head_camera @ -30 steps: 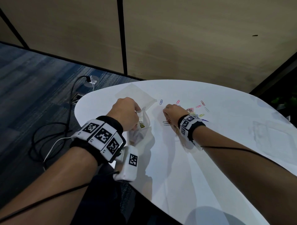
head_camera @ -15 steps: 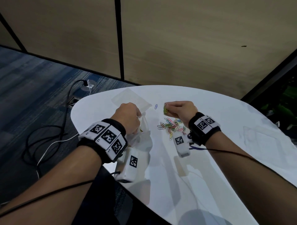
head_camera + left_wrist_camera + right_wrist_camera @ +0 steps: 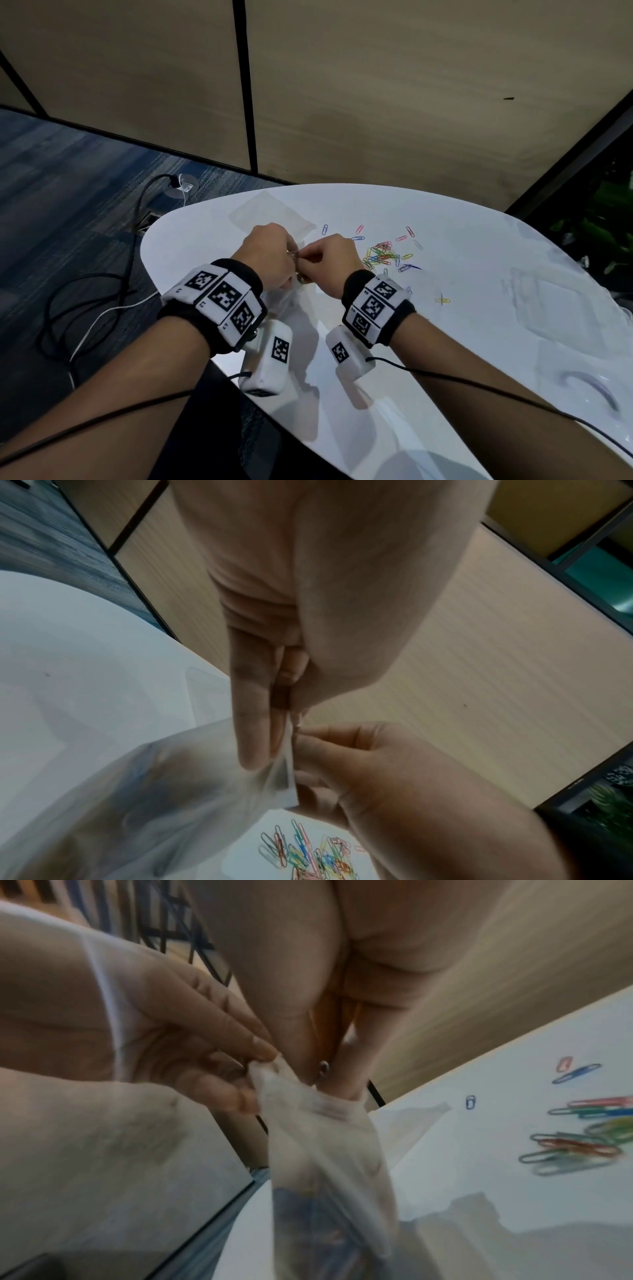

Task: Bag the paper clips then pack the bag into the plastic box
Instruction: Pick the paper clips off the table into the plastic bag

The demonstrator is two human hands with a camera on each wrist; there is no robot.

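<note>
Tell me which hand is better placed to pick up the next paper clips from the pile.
Right. The right hand is nearer the pile of clips, which lies on its side of the table. The left hand pinches the mouth of the bag and should keep holding it.

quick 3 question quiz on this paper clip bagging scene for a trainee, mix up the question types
1. True or false: the left hand pinches the mouth of the clear plastic bag.
2. Multiple choice: the pile of coloured paper clips lies where? A) inside the plastic box B) loose on the white table, to the right of the hands C) on the floor
3. Fill in: the right hand holds a paper clip at the bag's ____.

Key: 1 true; 2 B; 3 mouth
</note>
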